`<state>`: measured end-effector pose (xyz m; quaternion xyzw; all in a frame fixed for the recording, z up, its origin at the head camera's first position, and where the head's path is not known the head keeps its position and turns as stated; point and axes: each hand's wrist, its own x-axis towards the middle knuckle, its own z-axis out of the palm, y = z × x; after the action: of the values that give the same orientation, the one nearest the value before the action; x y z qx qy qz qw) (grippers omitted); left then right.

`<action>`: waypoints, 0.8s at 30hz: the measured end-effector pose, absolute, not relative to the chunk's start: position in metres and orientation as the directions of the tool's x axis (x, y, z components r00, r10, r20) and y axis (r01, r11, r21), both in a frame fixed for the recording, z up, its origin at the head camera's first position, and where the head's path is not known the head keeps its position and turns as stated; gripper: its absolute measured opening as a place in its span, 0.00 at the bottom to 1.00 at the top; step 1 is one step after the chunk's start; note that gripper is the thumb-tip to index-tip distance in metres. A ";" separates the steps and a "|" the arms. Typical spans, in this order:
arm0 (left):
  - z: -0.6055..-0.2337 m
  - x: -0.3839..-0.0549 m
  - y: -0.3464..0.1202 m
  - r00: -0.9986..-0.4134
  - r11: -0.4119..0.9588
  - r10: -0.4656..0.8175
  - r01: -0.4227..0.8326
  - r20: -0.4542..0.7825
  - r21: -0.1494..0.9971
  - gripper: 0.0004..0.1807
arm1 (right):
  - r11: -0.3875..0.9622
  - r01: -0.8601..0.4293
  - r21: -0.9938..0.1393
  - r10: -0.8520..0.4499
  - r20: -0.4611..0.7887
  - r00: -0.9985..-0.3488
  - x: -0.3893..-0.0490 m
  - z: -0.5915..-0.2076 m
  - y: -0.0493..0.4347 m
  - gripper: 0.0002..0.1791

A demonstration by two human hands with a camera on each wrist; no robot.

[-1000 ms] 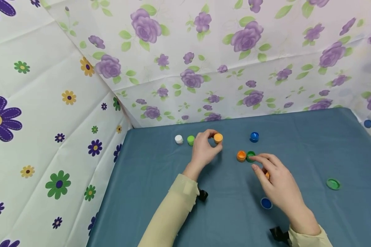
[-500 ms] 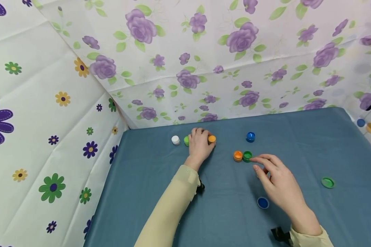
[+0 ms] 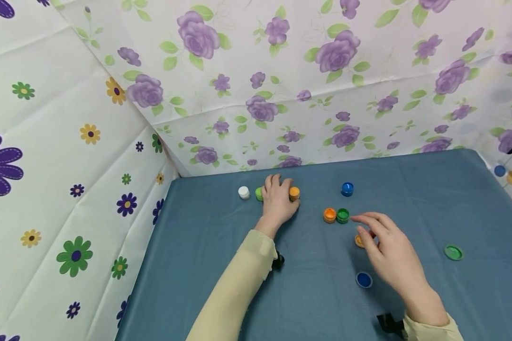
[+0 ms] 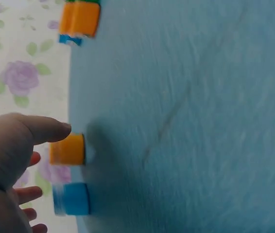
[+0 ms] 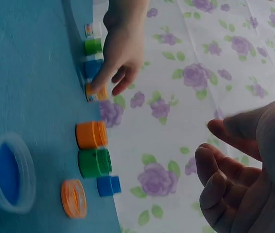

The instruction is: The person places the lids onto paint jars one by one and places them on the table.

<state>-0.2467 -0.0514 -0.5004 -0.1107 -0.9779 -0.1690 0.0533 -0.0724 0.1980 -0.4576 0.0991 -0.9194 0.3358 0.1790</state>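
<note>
My left hand point(image 3: 277, 203) is over the far row of small paint jars. Its thumb and spread fingers lie around a yellow-orange jar point(image 3: 294, 193), with the thumb right at it in the left wrist view. Beside that jar stands a blue jar point(image 4: 72, 199), hidden under the hand in the head view. My right hand point(image 3: 394, 251) hovers with loosely bent fingers, holding nothing. An orange lid point(image 5: 73, 199) lies on the table, partly behind its fingers in the head view. An uncovered orange jar point(image 3: 330, 215) and an uncovered green jar point(image 3: 343, 216) stand side by side nearby.
White point(image 3: 243, 192) and light green point(image 3: 259, 194) jars stand left of my left hand. Another blue jar point(image 3: 347, 189) stands behind the uncovered pair. A blue lid point(image 3: 364, 280) and a green lid point(image 3: 454, 252) lie on the blue tablecloth point(image 3: 196, 260). Floral sheets hang behind and left.
My left hand has set the yellow-orange jar down slightly farther left, then loosened and spread its fingers. My right hand has shifted slightly right, uncovering more of the orange lid.
</note>
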 end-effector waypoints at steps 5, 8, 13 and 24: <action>-0.499 -0.218 -0.047 -0.948 0.797 0.232 0.315 0.220 0.516 0.36 | 0.780 -0.183 -0.599 0.014 0.309 -0.951 -0.072 -0.458 0.224 0.17; -0.500 -0.198 -0.039 -0.941 0.711 0.230 0.338 0.250 0.617 0.34 | 0.797 -0.090 -0.597 0.059 0.225 -0.972 -0.071 -0.460 0.242 0.20; -0.507 -0.179 -0.020 -0.950 0.612 0.253 0.302 0.182 0.731 0.31 | 0.806 -0.013 -0.592 0.093 0.148 -0.985 -0.068 -0.465 0.259 0.24; -0.524 -0.176 0.017 -0.980 0.635 0.197 0.095 -0.041 0.767 0.29 | 0.802 -0.040 -0.596 0.028 0.105 -0.994 -0.065 -0.473 0.256 0.22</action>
<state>-0.1763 0.0172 -0.5235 -0.0809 -0.9021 -0.4195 -0.0603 -0.0648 0.2564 -0.4730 0.0033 -0.9477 0.3144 0.0541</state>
